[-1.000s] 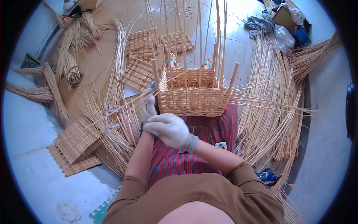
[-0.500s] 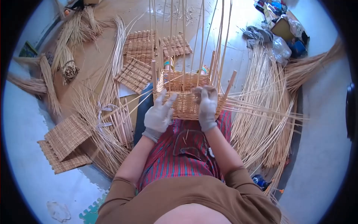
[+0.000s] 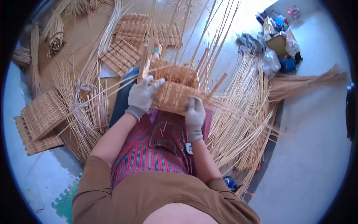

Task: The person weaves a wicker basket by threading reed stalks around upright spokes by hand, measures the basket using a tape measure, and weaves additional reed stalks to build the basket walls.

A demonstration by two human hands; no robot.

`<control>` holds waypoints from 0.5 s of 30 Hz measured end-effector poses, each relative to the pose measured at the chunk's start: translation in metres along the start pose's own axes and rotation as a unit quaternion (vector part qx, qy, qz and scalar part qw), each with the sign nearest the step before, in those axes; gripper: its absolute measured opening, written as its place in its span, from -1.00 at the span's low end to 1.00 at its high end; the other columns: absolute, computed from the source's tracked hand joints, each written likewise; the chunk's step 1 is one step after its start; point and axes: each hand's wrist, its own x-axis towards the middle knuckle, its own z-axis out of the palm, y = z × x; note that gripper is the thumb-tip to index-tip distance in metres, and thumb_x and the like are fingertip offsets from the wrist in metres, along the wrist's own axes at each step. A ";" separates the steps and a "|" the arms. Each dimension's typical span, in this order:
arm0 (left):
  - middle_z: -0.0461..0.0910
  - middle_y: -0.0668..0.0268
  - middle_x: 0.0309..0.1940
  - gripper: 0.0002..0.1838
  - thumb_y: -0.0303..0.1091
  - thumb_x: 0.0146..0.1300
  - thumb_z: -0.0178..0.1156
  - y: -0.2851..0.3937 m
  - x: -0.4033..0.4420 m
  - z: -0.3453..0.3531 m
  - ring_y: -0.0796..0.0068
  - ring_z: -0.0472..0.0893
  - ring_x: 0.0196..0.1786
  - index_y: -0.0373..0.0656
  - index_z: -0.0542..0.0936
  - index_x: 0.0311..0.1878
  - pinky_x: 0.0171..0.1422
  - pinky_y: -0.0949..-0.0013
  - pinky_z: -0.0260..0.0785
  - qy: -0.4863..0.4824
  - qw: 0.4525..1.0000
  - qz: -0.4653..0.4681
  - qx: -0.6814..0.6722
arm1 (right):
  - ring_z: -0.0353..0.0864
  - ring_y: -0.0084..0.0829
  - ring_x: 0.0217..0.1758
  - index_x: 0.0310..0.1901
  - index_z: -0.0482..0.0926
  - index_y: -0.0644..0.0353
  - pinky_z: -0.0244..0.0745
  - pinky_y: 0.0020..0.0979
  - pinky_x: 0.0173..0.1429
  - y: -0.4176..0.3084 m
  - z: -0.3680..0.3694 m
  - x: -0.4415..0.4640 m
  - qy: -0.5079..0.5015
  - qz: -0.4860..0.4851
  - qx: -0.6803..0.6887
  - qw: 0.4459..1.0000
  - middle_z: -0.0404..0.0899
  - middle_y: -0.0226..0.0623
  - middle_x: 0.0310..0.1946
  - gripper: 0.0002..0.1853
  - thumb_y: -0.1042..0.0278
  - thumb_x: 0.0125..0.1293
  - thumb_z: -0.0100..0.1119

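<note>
Ahead to my right I see a plastic bag (image 3: 271, 62) beside a blue item (image 3: 287, 64) and grey bundle (image 3: 250, 43); to my left, a green mat (image 3: 66, 201).

Blurred basket (image 3: 171, 98), stakes (image 3: 203, 31) cropped above

Illumination: bright overall, cool bluish cast. Strongest glare at the top, right of centre, where the floor (image 3: 249, 18) washes out to near white; main light evidently from that side. Shadows mostly soft. Motion blur on the basket (image 3: 171, 96) and on the strands (image 3: 250, 116) trailing to its right; stacked woven panels (image 3: 44, 114) slightly soft, weave readable. Wide-angle curvature toward the edges; black vignette in corners, blue-fringed rim.
</note>
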 end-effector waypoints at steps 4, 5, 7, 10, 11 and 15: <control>0.53 0.30 0.06 -0.27 -0.39 0.00 0.46 0.004 0.008 -0.008 0.13 0.68 -0.20 0.34 0.57 0.31 -0.11 0.07 0.55 -0.066 0.996 -0.053 -0.007 | 0.71 0.07 -0.01 0.02 0.60 0.24 0.61 -0.02 0.08 -0.076 0.052 0.031 -0.044 -0.248 -0.283 0.926 0.72 0.02 -0.10 -0.67 0.17 0.54 -0.04; 0.54 0.33 -0.02 -0.30 -0.39 0.02 0.45 0.006 0.009 -0.012 0.15 0.68 -0.24 0.34 0.58 0.29 -0.16 0.08 0.54 -0.073 0.996 -0.050 0.013 | 0.72 0.08 -0.05 0.01 0.57 0.24 0.62 -0.01 0.05 -0.076 0.056 0.049 -0.158 -0.235 -0.391 0.876 0.72 0.03 -0.14 -0.68 0.20 0.55 -0.10; 0.55 0.34 -0.08 -0.34 -0.35 0.04 0.45 0.006 0.008 -0.017 0.17 0.68 -0.25 0.34 0.60 0.27 -0.18 0.09 0.52 -0.081 0.995 -0.054 0.026 | 0.73 0.09 -0.12 -0.09 0.56 0.23 0.62 0.07 -0.02 -0.067 0.069 0.069 -0.201 -0.250 -0.481 0.816 0.72 0.03 -0.24 -0.67 0.22 0.55 -0.20; 0.56 0.33 -0.11 -0.41 -0.25 0.08 0.45 0.012 0.009 -0.017 0.17 0.68 -0.28 0.31 0.62 0.25 -0.20 0.10 0.51 -0.089 0.992 -0.078 0.038 | 0.74 0.09 -0.11 -0.11 0.66 0.22 0.63 0.05 0.02 -0.059 0.081 0.087 -0.177 -0.223 -0.491 0.823 0.72 0.11 -0.24 -0.59 0.16 0.55 -0.19; 0.55 0.32 -0.11 -0.42 -0.22 0.09 0.45 0.010 0.010 -0.014 0.17 0.68 -0.27 0.31 0.62 0.25 -0.17 0.10 0.51 -0.085 0.993 -0.077 0.035 | 0.75 0.08 -0.10 -0.14 0.67 0.19 0.64 0.05 0.01 -0.052 0.088 0.099 -0.178 -0.208 -0.482 0.833 0.72 0.10 -0.25 -0.60 0.15 0.53 -0.16; 0.54 0.28 -0.02 -0.39 -0.28 0.12 0.41 0.002 0.005 -0.006 0.17 0.66 -0.08 0.33 0.60 0.30 -0.05 0.12 0.52 -0.050 0.997 -0.053 0.038 | 0.75 0.01 -0.24 -0.21 0.69 0.03 0.65 0.02 -0.20 -0.043 0.084 0.093 -0.119 -0.331 -0.482 0.802 0.73 -0.03 -0.31 -0.72 0.15 0.43 -0.01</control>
